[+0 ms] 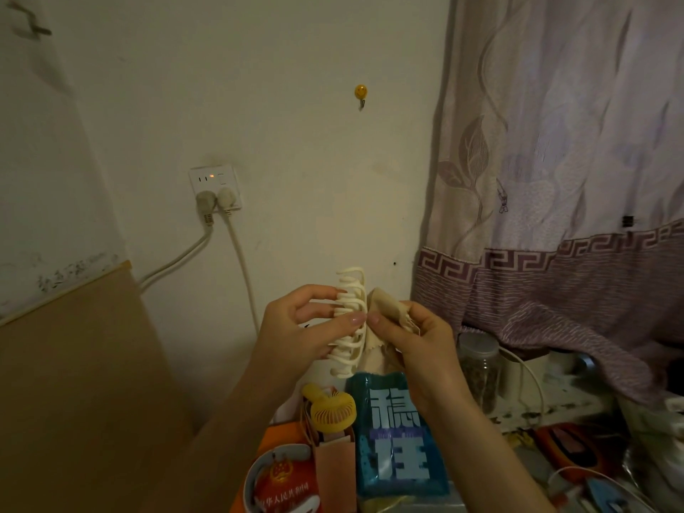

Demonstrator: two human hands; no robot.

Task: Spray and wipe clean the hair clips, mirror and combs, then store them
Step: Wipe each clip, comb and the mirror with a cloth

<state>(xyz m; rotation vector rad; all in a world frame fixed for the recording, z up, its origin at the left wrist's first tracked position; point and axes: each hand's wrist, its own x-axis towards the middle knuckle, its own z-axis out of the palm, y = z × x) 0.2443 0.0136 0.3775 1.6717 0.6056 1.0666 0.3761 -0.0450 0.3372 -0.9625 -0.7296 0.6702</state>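
One cream hair clip (349,320) in left hand (296,327), one cloth (388,309) in right hand (411,346).

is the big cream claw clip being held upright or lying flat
Upright. The left hand holds the claw clip on end, its teeth stacked from top to bottom, beside the cloth.

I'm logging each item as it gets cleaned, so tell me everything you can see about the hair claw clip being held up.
The hair claw clip is large and cream-coloured, apparently matte plastic, with two rows of long curved teeth that interlock. It stands roughly upright in the air in front of the wall, above the cluttered table. The left hand pinches it from the left side, and the right hand presses a beige cloth against its right side.
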